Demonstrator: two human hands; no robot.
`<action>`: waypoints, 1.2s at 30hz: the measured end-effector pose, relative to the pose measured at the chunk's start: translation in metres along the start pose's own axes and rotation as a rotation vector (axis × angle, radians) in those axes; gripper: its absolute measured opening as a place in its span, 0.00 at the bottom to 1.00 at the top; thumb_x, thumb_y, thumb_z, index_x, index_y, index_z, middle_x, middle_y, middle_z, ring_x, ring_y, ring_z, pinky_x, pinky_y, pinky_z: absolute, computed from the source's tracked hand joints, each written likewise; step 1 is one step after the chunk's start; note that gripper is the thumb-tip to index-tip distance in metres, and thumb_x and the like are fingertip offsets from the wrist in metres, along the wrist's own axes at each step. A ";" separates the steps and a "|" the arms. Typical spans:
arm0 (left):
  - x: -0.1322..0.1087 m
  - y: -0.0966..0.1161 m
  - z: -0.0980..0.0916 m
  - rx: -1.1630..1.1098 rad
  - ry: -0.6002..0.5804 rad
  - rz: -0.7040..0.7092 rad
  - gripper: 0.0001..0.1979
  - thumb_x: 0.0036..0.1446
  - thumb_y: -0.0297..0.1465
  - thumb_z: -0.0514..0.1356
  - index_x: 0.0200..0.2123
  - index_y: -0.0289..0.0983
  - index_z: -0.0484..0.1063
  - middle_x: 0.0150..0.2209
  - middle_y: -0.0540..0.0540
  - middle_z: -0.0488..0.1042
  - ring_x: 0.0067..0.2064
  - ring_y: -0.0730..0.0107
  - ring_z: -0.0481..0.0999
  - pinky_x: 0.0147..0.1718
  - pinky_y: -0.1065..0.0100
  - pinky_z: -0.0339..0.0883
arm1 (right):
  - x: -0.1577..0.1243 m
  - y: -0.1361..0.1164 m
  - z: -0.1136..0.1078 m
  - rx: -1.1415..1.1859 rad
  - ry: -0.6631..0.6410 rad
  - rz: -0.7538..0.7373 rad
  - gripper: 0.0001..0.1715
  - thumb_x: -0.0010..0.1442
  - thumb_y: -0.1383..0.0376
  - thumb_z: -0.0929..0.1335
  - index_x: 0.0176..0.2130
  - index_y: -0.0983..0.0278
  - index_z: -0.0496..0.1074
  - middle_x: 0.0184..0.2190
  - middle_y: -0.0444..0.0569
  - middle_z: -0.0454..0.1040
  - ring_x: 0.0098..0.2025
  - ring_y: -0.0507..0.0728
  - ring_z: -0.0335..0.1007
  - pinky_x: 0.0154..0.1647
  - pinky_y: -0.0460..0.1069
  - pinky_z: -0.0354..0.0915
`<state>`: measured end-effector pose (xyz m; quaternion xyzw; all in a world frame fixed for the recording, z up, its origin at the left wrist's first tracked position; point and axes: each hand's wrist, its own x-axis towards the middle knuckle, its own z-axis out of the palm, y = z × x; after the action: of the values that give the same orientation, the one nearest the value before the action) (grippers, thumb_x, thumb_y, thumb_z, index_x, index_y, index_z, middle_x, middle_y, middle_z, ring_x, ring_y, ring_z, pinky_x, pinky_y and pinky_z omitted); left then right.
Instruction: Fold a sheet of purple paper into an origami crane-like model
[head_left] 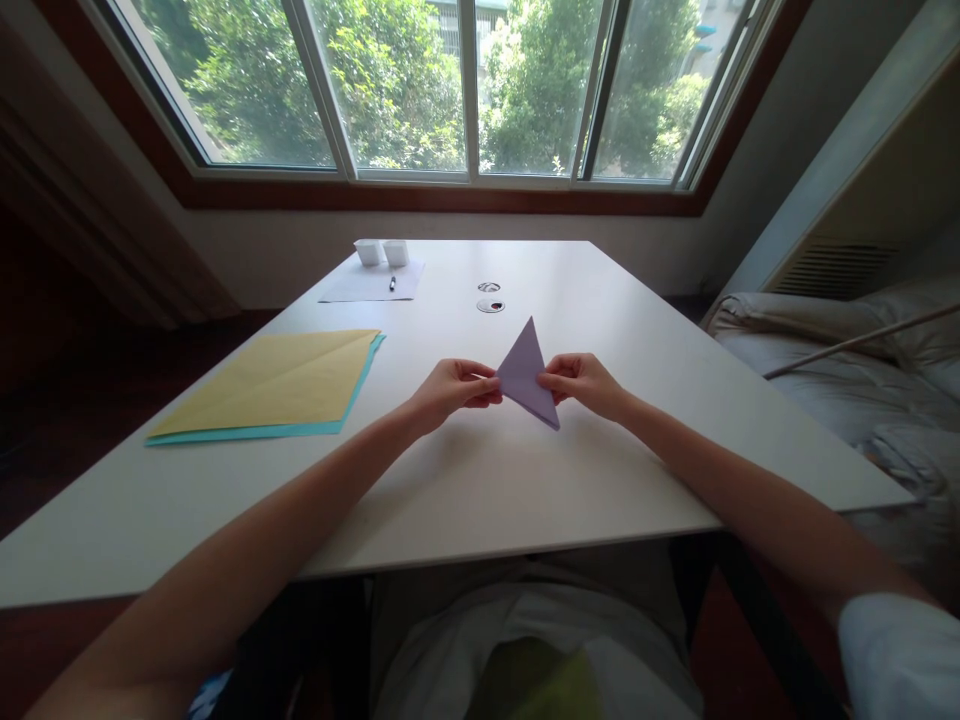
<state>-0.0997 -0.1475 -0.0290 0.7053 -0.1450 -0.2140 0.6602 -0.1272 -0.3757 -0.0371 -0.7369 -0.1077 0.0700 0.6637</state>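
A lilac paper (526, 378), folded into a pointed triangle, is held just above the white table (480, 480) near its middle. My left hand (454, 389) pinches the paper's left edge with closed fingers. My right hand (581, 382) pinches its right edge the same way. The paper's tip points away from me toward the window.
A stack of yellow and teal paper sheets (281, 385) lies to the left. Farther back are a white sheet with a pen (373, 284), two small white cups (382, 252) and a round cable hole (490, 305). A covered couch (847, 370) stands at the table's right.
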 end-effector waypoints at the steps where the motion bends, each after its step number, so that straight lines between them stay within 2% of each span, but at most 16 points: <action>1: 0.000 0.001 0.000 0.016 -0.009 0.012 0.19 0.42 0.38 0.68 0.35 0.32 0.75 0.28 0.42 0.78 0.32 0.68 0.77 0.35 0.69 0.69 | 0.000 0.000 -0.001 0.028 -0.016 0.020 0.16 0.45 0.57 0.73 0.26 0.67 0.70 0.23 0.44 0.74 0.24 0.49 0.70 0.27 0.46 0.69; 5: -0.002 0.003 -0.001 0.042 -0.027 0.046 0.18 0.42 0.37 0.68 0.35 0.32 0.75 0.26 0.43 0.78 0.30 0.69 0.77 0.33 0.69 0.70 | 0.001 0.001 -0.003 0.145 -0.083 0.108 0.14 0.45 0.60 0.73 0.27 0.67 0.71 0.23 0.44 0.74 0.25 0.50 0.71 0.29 0.46 0.70; 9: -0.002 0.006 -0.001 0.040 -0.026 0.061 0.16 0.42 0.35 0.68 0.35 0.32 0.75 0.25 0.44 0.77 0.30 0.68 0.77 0.32 0.69 0.70 | 0.002 0.000 -0.003 0.188 -0.068 0.115 0.11 0.44 0.63 0.74 0.27 0.68 0.71 0.22 0.44 0.75 0.24 0.50 0.71 0.28 0.46 0.70; 11: -0.001 0.008 -0.001 -0.002 -0.019 0.066 0.17 0.42 0.34 0.68 0.36 0.32 0.75 0.26 0.44 0.77 0.29 0.69 0.77 0.33 0.70 0.70 | 0.003 -0.001 -0.002 0.232 -0.061 0.102 0.12 0.43 0.64 0.74 0.30 0.67 0.73 0.23 0.45 0.75 0.24 0.51 0.72 0.28 0.46 0.70; 15: 0.001 0.009 0.000 -0.127 -0.007 0.052 0.18 0.41 0.32 0.69 0.38 0.33 0.75 0.27 0.44 0.78 0.29 0.71 0.77 0.33 0.71 0.71 | 0.004 -0.003 0.001 0.358 -0.047 0.088 0.20 0.44 0.67 0.73 0.40 0.65 0.72 0.27 0.47 0.77 0.27 0.52 0.73 0.29 0.47 0.71; 20: 0.002 0.009 0.000 -0.215 -0.052 0.061 0.14 0.42 0.30 0.69 0.35 0.34 0.77 0.25 0.46 0.77 0.28 0.73 0.76 0.33 0.72 0.70 | 0.003 -0.006 0.004 0.464 -0.006 0.093 0.11 0.43 0.68 0.72 0.33 0.65 0.73 0.24 0.43 0.75 0.24 0.49 0.71 0.26 0.42 0.68; 25: 0.000 0.011 -0.003 -0.228 -0.146 -0.001 0.11 0.42 0.29 0.68 0.32 0.34 0.77 0.27 0.45 0.77 0.30 0.70 0.76 0.33 0.71 0.70 | 0.000 -0.004 0.003 0.355 -0.019 0.065 0.08 0.44 0.65 0.72 0.30 0.64 0.74 0.23 0.43 0.74 0.25 0.49 0.70 0.27 0.44 0.67; 30: -0.002 0.009 0.003 -0.139 -0.189 -0.094 0.15 0.46 0.38 0.66 0.36 0.34 0.76 0.31 0.44 0.76 0.32 0.71 0.76 0.32 0.71 0.69 | -0.001 -0.004 0.009 0.114 -0.042 -0.016 0.07 0.46 0.66 0.69 0.29 0.65 0.75 0.24 0.44 0.74 0.25 0.49 0.69 0.27 0.45 0.67; 33: -0.001 0.004 0.007 -0.064 -0.251 -0.123 0.17 0.42 0.39 0.68 0.33 0.32 0.77 0.31 0.42 0.76 0.32 0.70 0.75 0.32 0.71 0.68 | -0.002 -0.004 0.014 0.001 -0.044 -0.060 0.08 0.47 0.66 0.68 0.30 0.65 0.76 0.23 0.44 0.74 0.24 0.49 0.68 0.26 0.45 0.66; 36: 0.000 0.000 0.009 -0.067 -0.210 -0.111 0.18 0.38 0.38 0.70 0.32 0.31 0.78 0.30 0.42 0.76 0.32 0.69 0.75 0.32 0.70 0.68 | -0.002 -0.004 0.014 0.001 -0.025 -0.047 0.13 0.50 0.63 0.68 0.36 0.64 0.75 0.25 0.44 0.74 0.26 0.50 0.69 0.28 0.46 0.68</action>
<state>-0.1039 -0.1552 -0.0288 0.6636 -0.1670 -0.3277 0.6515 -0.1325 -0.3626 -0.0350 -0.7329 -0.1334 0.0636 0.6641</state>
